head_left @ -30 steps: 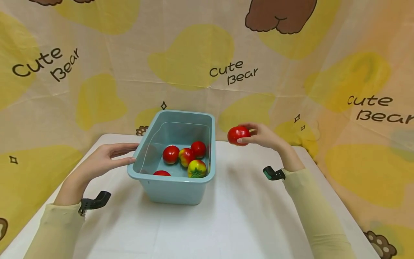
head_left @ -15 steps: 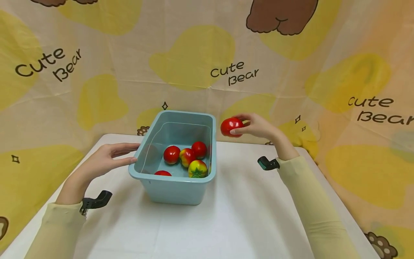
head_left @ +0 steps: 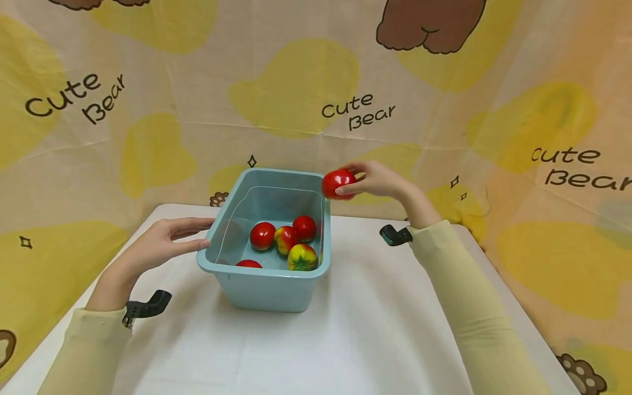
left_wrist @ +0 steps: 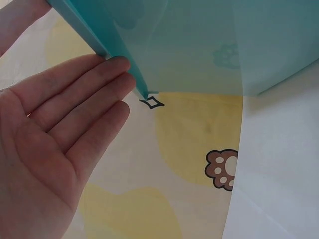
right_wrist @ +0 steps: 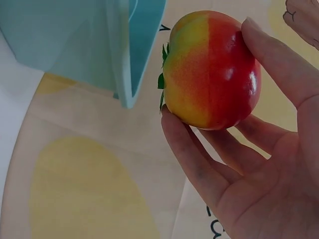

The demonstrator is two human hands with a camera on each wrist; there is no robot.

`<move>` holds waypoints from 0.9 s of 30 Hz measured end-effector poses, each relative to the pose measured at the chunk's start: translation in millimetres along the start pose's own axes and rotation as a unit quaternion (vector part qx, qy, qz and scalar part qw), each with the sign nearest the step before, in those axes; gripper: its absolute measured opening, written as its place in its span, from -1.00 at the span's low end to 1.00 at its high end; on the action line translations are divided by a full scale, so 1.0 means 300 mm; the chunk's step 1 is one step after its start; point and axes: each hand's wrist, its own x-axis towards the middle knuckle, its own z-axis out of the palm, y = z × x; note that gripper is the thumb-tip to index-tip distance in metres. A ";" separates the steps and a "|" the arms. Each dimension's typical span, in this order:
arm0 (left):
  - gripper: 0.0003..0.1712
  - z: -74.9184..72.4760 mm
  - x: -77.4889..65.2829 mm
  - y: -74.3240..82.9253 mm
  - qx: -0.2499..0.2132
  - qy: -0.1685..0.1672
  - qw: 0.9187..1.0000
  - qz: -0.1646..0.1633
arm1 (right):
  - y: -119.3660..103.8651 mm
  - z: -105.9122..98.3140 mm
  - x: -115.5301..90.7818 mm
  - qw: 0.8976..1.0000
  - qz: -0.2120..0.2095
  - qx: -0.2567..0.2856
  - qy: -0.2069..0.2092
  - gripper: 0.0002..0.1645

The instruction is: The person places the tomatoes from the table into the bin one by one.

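Note:
In my right hand (head_left: pixel 372 180) I hold a red tomato (head_left: pixel 338 185) between thumb and fingers, up by the right rim of a blue plastic bin (head_left: pixel 269 288). From the right wrist view, the tomato (right_wrist: pixel 212 69) looks yellow-green on one side, with green leaves at its stem end. My left hand (head_left: pixel 163 244) touches the bin's left rim, its fingers fairly straight in the left wrist view. Inside the bin lie several tomatoes, among them a red one (head_left: pixel 262 236) and a yellow-green one (head_left: pixel 302 257). The front wall partly hides another red tomato (head_left: pixel 249 264).
The bin stands on a white-covered table (head_left: pixel 375 329). A printed cloth (head_left: pixel 276 88) with yellow patches and lettering hangs behind the table and along its sides. Each wrist wears a black strap mount, such as the left mount (head_left: pixel 148 305).
My right hand has moved left and upward with the tomato, from over the table to the bin's right rim. The left hand and the bin have stayed nearly still.

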 end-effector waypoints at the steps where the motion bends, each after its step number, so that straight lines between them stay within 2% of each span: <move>1: -0.42 0.000 0.000 0.000 0.000 0.000 1.000 0.000 | -0.007 0.000 0.006 1.000 -0.003 -0.001 -0.001 -0.32; 14: -0.43 0.001 0.002 0.002 0.000 0.004 1.000 0.000 | -0.112 0.017 0.084 0.999 -0.020 0.009 -0.031 -0.35; 23: -0.42 0.001 -0.006 0.009 0.002 0.005 1.000 -0.001 | -0.175 0.051 0.150 0.998 -0.033 -0.013 -0.048 -0.31; 27: -0.41 0.002 -0.004 0.017 0.001 0.007 1.000 -0.001 | -0.194 0.066 0.177 0.998 -0.040 -0.030 -0.041 -0.28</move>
